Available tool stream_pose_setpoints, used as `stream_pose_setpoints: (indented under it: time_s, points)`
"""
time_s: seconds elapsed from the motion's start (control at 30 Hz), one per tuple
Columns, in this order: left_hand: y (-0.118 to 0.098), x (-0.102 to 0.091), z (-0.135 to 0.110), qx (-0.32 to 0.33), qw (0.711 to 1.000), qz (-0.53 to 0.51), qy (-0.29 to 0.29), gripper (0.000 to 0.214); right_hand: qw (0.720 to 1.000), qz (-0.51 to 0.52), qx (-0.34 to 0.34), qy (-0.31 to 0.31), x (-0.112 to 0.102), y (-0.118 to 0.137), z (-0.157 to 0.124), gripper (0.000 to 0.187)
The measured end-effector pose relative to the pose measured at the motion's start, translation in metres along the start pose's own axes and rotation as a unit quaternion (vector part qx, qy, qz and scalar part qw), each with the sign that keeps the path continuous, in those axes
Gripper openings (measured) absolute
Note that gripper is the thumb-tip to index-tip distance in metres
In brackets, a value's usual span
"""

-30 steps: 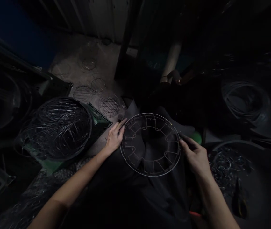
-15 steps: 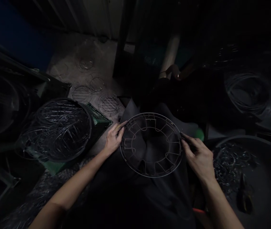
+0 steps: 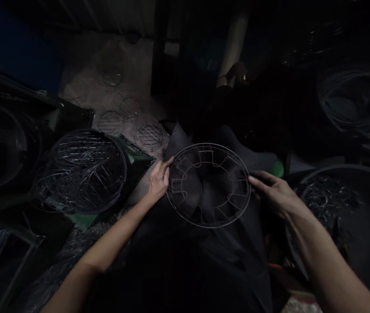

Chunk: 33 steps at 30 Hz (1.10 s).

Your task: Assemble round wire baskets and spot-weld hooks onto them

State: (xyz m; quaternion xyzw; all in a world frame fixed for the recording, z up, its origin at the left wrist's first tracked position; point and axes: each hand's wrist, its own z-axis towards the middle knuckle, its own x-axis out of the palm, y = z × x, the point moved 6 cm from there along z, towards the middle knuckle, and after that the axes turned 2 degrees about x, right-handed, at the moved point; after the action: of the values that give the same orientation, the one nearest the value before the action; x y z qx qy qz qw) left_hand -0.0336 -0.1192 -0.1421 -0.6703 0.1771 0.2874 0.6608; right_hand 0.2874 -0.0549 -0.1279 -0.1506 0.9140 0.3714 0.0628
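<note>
A round wire frame (image 3: 208,184), an outer ring with bent wire loops inside, lies flat over my dark-clothed lap. My left hand (image 3: 158,179) pinches its left rim, fingers closed on the wire. My right hand (image 3: 274,191) grips the right rim, fingers curled against it. The scene is very dark.
A dark tub of tangled wire hoops (image 3: 85,169) sits on a green crate (image 3: 137,158) at left. Several small round wire grids (image 3: 150,134) lie on the concrete floor beyond. A tub with small wire bits (image 3: 328,200) is at right, a wire coil (image 3: 351,100) behind it.
The wire frame and both hands have shifted slightly up in view. My right hand has stretched further along the right rim; the left grip is unchanged.
</note>
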Motion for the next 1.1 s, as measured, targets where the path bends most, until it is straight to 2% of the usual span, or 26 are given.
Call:
stream_pose_setpoints:
  time_s: [0.07,0.17,0.3,0.37,0.47,0.53,0.6,0.7,0.8,0.87,0.93,1.0,1.03,1.07,1.1]
  points:
    - [0.0,0.0,0.001,0.007,1.0,-0.001,-0.003,0.038,1.0,-0.007,0.017,0.018,0.0,-0.001,0.003,0.042]
    - [0.002,-0.006,0.005,0.006,0.999,-0.034,-0.001,0.038,1.0,-0.018,-0.007,0.024,-0.002,0.001,0.004,0.041]
    - [0.014,-0.009,0.012,-0.041,0.979,-0.191,0.06,0.036,0.998,-0.011,-0.053,0.023,0.002,-0.003,0.003,0.042]
    - [0.023,-0.008,0.012,-0.083,0.955,-0.274,0.082,0.041,0.993,0.005,-0.114,-0.018,0.004,-0.006,-0.001,0.042]
    - [0.03,-0.004,0.011,-0.118,0.934,-0.326,0.089,0.046,0.964,-0.001,-0.223,-0.146,0.004,-0.011,-0.02,0.033]
    - [0.027,-0.003,0.011,-0.108,0.939,-0.317,0.072,0.043,0.939,-0.042,-0.273,-0.205,0.007,-0.015,-0.04,0.028]
    - [0.02,-0.004,0.011,-0.087,0.953,-0.285,0.052,0.04,0.921,-0.102,-0.304,-0.222,0.012,-0.02,-0.061,0.031]
    - [0.007,-0.001,0.009,-0.048,0.975,-0.21,0.049,0.037,0.912,-0.207,-0.292,-0.202,0.018,-0.036,-0.084,0.044]
    - [0.001,0.008,0.005,-0.016,0.99,-0.138,0.039,0.036,0.908,-0.294,-0.241,-0.177,0.019,-0.062,-0.086,0.054]
    - [0.002,0.013,0.002,-0.012,0.993,-0.116,0.004,0.035,0.922,-0.298,-0.199,-0.147,0.019,-0.078,-0.076,0.059]
    - [0.005,0.014,-0.001,-0.048,0.989,-0.138,-0.032,0.033,0.942,-0.263,-0.173,-0.113,0.02,-0.084,-0.067,0.063]
    - [0.009,0.013,-0.006,-0.147,0.962,-0.228,-0.03,0.03,0.956,-0.222,-0.167,-0.093,0.023,-0.076,-0.068,0.068]
    - [0.011,0.013,-0.011,-0.212,0.932,-0.293,-0.015,0.029,0.961,-0.204,-0.165,-0.091,0.024,-0.07,-0.072,0.07]
    - [0.01,0.015,-0.016,-0.276,0.885,-0.374,0.02,0.029,0.968,-0.186,-0.146,-0.086,0.024,-0.067,-0.076,0.072]
    - [0.005,0.013,-0.017,-0.277,0.875,-0.395,0.04,0.033,0.975,-0.171,-0.112,-0.088,0.021,-0.069,-0.079,0.076]
